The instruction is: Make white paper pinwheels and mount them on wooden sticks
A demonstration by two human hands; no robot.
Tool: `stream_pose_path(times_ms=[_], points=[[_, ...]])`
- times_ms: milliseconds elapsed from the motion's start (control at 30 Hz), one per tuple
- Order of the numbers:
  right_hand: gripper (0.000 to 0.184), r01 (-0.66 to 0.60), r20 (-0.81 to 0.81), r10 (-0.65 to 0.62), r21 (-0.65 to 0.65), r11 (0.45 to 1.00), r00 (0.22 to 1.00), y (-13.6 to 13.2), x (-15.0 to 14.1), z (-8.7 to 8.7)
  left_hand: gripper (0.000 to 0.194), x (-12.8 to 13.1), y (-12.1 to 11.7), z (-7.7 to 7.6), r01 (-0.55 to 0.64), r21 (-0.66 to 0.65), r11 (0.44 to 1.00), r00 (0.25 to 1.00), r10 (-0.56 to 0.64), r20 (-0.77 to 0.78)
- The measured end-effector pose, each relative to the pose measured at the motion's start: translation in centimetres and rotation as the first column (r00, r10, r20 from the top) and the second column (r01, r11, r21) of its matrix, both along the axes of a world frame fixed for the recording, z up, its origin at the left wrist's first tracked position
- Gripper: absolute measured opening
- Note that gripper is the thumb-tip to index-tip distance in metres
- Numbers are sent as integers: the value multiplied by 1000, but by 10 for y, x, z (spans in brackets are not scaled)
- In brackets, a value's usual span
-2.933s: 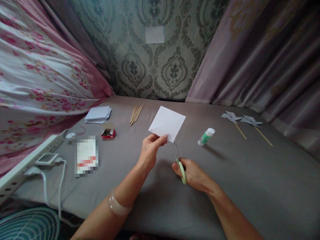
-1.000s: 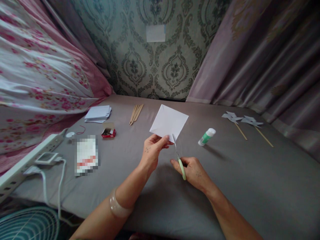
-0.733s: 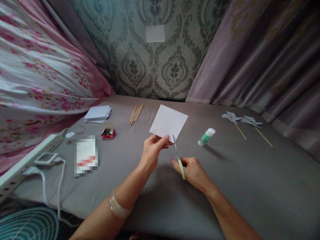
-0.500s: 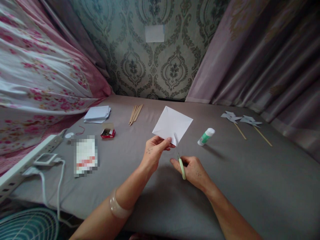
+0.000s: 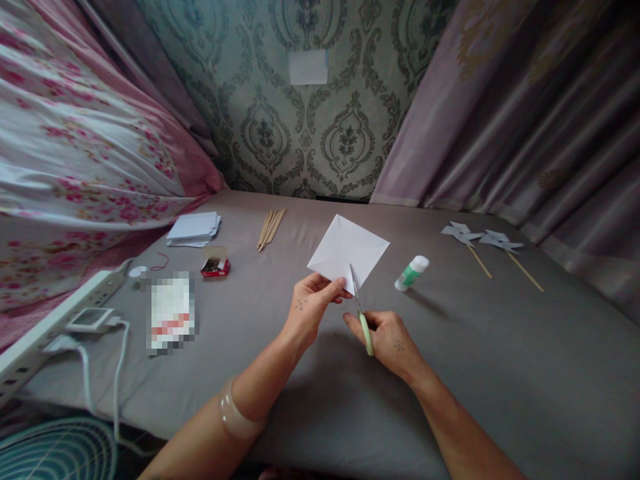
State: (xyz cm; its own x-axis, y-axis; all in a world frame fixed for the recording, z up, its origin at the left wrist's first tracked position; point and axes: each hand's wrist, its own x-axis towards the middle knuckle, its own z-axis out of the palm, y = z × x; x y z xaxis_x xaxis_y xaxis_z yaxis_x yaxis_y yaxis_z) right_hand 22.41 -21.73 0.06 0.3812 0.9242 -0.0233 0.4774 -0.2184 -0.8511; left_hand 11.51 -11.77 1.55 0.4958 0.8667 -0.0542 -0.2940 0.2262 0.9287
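Between the thumb and fingers of my left hand [image 5: 315,300] is the near corner of a white square of paper [image 5: 347,250], held up with faint crease lines running from its corners. My right hand [image 5: 387,337] grips a pair of scissors [image 5: 367,335] by light green handles. One scissor blade lies over the paper at its near corner, pointing toward the middle; the other blade is hidden behind the sheet. Just right of the paper a glue stick [image 5: 413,273] with a green and white label stands on the cloth.
Two paper pinwheels [image 5: 463,233] on sticks lie at the right. Toward the left are wooden sticks [image 5: 271,229], a paper stack [image 5: 194,229], a small open red box [image 5: 216,265], a blurred-out packet [image 5: 171,312] and a power strip [image 5: 30,340] with cables. A fan [image 5: 55,450] stands below the edge.
The paper and my left hand have shifted slightly right. My right hand has brought the scissors a little up and further onto the paper.
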Motion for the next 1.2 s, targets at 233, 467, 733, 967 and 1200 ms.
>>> stream_pose_path(times_ms=[233, 467, 733, 967, 1200], points=[[46, 13, -18, -13, 0, 1000, 1000, 1, -1, -1, 24, 1, -1, 0, 3, 3, 1000, 1000, -3, -15], [46, 15, -26, -14, 15, 1000, 1000, 1, 0, -1, 23, 1, -4, 2, 23, -12, 1000, 1000, -23, -5], [46, 21, -34, -20, 24, 999, 999, 1, 1, -2, 24, 1, -3, 1, 28, -36, 999, 999, -27, 18], [47, -5, -64, 4, -12, 1000, 998, 0, 0, 2, 27, 1, -2, 1, 31, -51, 998, 999, -30, 28], [48, -20, -88, 17, -24, 1000, 996, 0, 0, 2, 25, 2, -1, 0, 27, -53, 998, 999, -25, 33]])
